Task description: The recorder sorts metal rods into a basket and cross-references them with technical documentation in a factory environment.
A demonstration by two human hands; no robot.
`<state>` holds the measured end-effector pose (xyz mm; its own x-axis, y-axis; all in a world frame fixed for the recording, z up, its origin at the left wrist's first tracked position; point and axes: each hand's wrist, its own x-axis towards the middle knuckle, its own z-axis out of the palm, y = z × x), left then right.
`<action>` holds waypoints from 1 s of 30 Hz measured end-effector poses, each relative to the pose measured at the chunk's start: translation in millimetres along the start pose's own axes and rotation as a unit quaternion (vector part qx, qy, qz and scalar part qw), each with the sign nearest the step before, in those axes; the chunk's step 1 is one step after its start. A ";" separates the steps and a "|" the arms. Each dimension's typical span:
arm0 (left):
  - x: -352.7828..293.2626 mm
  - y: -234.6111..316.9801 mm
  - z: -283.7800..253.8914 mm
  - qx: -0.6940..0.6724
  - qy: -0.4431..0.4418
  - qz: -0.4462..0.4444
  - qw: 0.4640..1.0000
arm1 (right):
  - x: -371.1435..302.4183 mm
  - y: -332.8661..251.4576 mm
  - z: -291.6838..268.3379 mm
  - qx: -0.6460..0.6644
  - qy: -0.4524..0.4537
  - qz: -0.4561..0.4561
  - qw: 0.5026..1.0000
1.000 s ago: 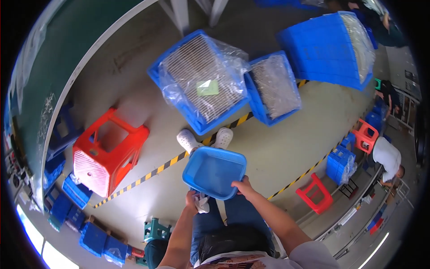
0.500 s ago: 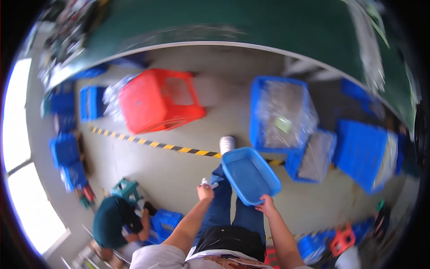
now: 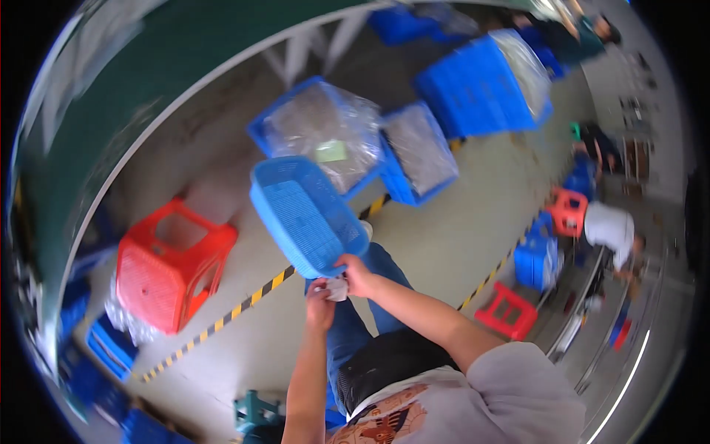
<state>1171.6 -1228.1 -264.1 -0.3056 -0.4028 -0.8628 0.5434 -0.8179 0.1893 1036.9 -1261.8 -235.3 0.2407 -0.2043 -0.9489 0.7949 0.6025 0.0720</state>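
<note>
A light-blue plastic basket (image 3: 299, 222) with a slotted bottom is held out in front of my legs, tilted so its inside shows; I see nothing in it. My right hand (image 3: 355, 276) is closed on its near rim. Just left of that, my left hand (image 3: 319, 305) is closed on a small white crumpled piece (image 3: 336, 289), paper or cloth; I cannot tell which. That hand is close beside the basket's near end, and whether it touches the rim is unclear.
Blue crates (image 3: 403, 194) with plastic-wrapped contents stand beyond the basket. A red stool (image 3: 151, 285) is at left, near the green table (image 3: 96, 111). Striped tape (image 3: 255, 297) crosses the floor. Another red stool (image 3: 509, 312) and a person in white (image 3: 608, 228) are at right.
My view has turned to the right. The left hand has come in from apart to beside the right hand at the basket's near end, still with the white piece.
</note>
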 end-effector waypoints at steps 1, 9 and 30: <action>-1.3 0.5 8.4 0.028 -0.017 -0.023 0.999 | 3.6 3.0 -6.5 0.008 0.014 -0.094 0.995; -33.8 -13.2 12.3 0.471 -0.004 -0.237 0.850 | -14.7 41.4 -85.9 0.165 0.122 -0.123 0.971; 15.7 -164.5 57.0 0.828 0.105 -0.025 0.550 | -112.3 -41.1 -295.6 -0.032 0.183 -0.211 0.960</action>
<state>1032.8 -1123.3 -282.1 -0.0964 -0.4492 -0.8882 -0.9723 -0.1485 0.1806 812.5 -1035.6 -222.6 -0.3158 -0.1632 -0.9347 0.7402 0.5740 -0.3503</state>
